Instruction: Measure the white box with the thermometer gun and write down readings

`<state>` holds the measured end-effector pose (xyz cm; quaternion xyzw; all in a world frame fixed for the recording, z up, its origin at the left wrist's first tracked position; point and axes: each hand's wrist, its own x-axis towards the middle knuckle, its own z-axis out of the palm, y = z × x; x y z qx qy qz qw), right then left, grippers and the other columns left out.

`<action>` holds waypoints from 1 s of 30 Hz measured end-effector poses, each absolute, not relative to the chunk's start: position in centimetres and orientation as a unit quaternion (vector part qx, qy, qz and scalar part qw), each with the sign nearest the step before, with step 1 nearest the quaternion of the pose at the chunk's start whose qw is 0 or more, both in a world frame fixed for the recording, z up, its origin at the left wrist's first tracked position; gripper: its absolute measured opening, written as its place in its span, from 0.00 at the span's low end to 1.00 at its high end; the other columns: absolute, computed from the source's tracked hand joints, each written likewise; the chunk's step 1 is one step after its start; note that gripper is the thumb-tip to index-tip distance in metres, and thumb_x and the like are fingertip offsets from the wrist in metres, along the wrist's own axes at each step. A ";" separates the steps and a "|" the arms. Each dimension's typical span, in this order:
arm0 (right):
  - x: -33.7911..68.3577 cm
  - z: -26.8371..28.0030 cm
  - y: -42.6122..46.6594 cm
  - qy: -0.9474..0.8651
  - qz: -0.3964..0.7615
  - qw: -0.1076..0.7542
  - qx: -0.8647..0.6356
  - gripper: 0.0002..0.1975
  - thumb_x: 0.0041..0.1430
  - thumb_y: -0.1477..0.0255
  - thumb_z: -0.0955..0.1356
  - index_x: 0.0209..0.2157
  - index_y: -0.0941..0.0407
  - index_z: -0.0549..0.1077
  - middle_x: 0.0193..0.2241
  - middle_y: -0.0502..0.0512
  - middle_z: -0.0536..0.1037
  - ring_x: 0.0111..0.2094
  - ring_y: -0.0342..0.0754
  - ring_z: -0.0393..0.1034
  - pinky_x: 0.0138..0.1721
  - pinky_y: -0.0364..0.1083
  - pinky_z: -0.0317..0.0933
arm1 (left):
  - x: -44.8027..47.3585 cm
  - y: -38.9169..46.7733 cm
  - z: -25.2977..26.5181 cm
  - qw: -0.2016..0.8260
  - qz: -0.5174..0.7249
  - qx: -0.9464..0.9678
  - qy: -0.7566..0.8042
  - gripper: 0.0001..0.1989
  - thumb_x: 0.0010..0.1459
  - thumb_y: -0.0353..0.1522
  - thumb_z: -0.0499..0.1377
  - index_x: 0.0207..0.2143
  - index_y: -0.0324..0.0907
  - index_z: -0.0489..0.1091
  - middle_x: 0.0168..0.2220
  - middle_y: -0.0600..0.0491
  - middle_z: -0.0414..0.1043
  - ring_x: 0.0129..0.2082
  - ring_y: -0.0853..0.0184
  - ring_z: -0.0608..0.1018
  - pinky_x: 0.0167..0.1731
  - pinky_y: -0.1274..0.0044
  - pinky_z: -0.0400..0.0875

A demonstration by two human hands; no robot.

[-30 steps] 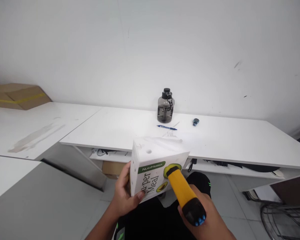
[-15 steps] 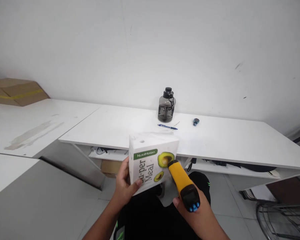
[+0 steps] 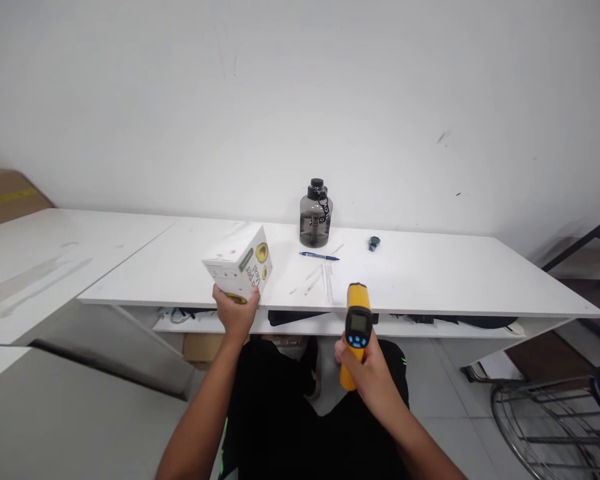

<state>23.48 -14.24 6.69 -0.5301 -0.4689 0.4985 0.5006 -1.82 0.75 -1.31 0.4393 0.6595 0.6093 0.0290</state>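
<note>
A white box (image 3: 223, 277) with green lettering and avocado pictures is gripped at its lower edge by my left hand (image 3: 237, 312). It is tilted, over the front part of the white desk; whether it touches the top I cannot tell. Around the handle of a yellow and black infrared thermometer gun (image 3: 359, 321) my right hand (image 3: 373, 373) is closed. The gun is upright in front of the desk edge, its small screen and blue buttons facing me. Its trigger is hidden from view.
On the white desk (image 3: 430, 273) stand a dark translucent water bottle (image 3: 315, 217), a blue pen (image 3: 319, 256) and a small dark blue wristwatch-like item (image 3: 374, 243). A cardboard box (image 3: 10, 200) sits at far left. Metal chair frames (image 3: 545, 413) stand at lower right.
My left hand has carried the box left and away from me, turning it. My right hand has drawn the thermometer gun apart from the box and turned it upright. The view has shifted slightly.
</note>
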 end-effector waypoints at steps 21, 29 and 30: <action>22.2 6.0 -11.8 -0.502 0.471 0.504 -0.521 0.23 0.55 0.59 0.68 0.49 0.54 0.62 0.30 0.49 0.68 0.31 0.47 0.65 0.36 0.47 0.62 | -1.5 0.1 -1.3 0.031 0.555 0.453 0.698 0.49 0.42 0.44 0.66 0.61 0.38 0.47 0.56 0.37 0.62 0.55 0.51 0.68 0.51 0.64 0.66; 22.1 6.6 -12.1 -0.480 0.487 0.511 -0.520 0.23 0.51 0.56 0.69 0.44 0.54 0.65 0.28 0.48 0.69 0.29 0.47 0.66 0.35 0.47 0.62 | -1.4 -0.1 -1.2 0.037 0.563 0.456 0.689 0.49 0.42 0.44 0.66 0.61 0.39 0.47 0.57 0.38 0.61 0.56 0.54 0.68 0.52 0.66 0.65; 22.1 6.6 -12.1 -0.479 0.490 0.510 -0.520 0.23 0.51 0.56 0.69 0.44 0.54 0.66 0.27 0.48 0.69 0.29 0.47 0.66 0.34 0.47 0.62 | -1.4 -0.1 -1.2 0.035 0.561 0.457 0.689 0.49 0.42 0.44 0.66 0.61 0.39 0.46 0.57 0.38 0.61 0.56 0.54 0.68 0.52 0.66 0.65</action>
